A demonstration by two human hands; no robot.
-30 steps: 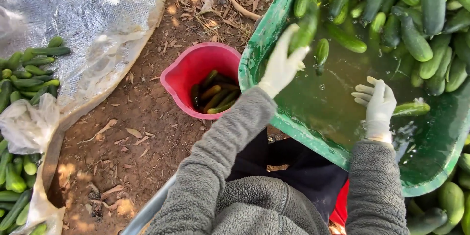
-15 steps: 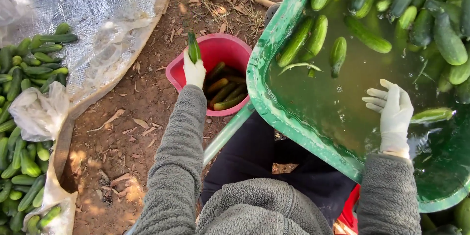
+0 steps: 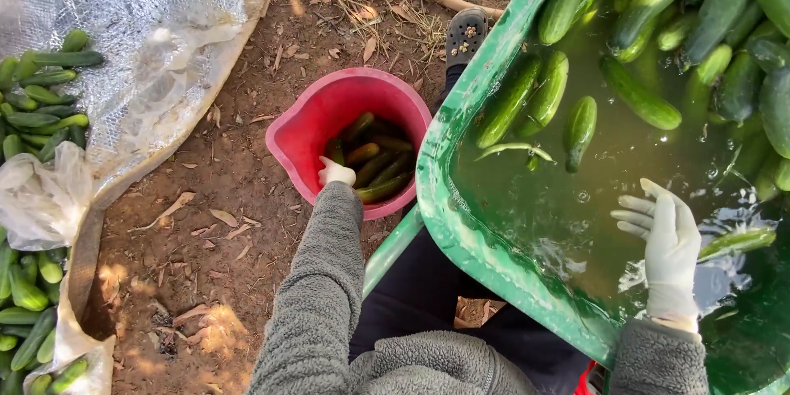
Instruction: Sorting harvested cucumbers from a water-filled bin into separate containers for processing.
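Red plastic makes up the one bucket (image 3: 329, 111) standing on the bare soil in the head view, just beside the single green tub (image 3: 448, 206) of murky water. The gloved left hand (image 3: 336, 173) reaches down into the bucket, its fingers among the cucumbers in the bucket (image 3: 374, 166), about seven of them, dark green and yellowish; whether its grip is closed on one I cannot tell, since the fingers are hidden. The gloved right hand (image 3: 671, 243) is at the tub's near side, fingers spread, its grip wide and holding nothing, with one pale cucumber (image 3: 736, 243) just beside it at the water's surface. Three cucumbers float apart from the rest near the tub's left wall, and well over a dozen more crowd the far end. One silver sheet (image 3: 148, 25) covers the ground at left, carrying two heaps of cucumbers (image 3: 37, 115) and one crumpled clear bag (image 3: 41, 197). One dark shoe (image 3: 465, 33) shows beyond the bucket.
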